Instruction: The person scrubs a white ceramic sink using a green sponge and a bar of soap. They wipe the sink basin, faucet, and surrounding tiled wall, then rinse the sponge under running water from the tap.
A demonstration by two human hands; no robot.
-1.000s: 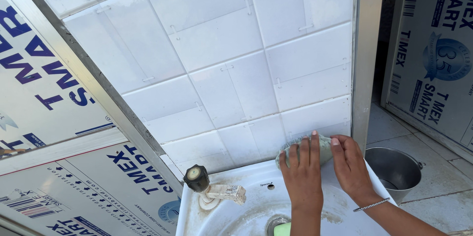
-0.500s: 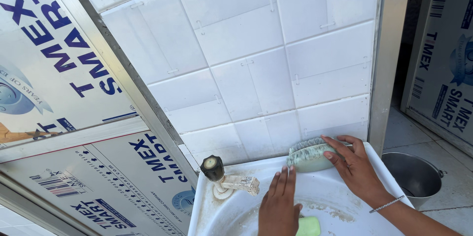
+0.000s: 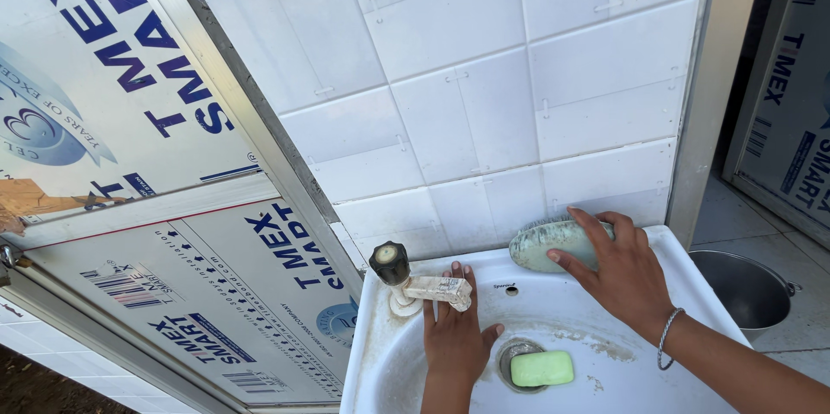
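- The right hand [image 3: 618, 271] clamps the scrub brush [image 3: 546, 243], bristles against the tiled wall [image 3: 484, 111].
- The left hand [image 3: 454, 332] lies open, fingers apart, under the tap [image 3: 424, 284].

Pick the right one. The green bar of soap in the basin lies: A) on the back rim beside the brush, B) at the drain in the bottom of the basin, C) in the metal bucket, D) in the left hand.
B: the green soap lies at the drain in the bottom of the sink, apart from the left hand under the tap and the right hand on the brush.
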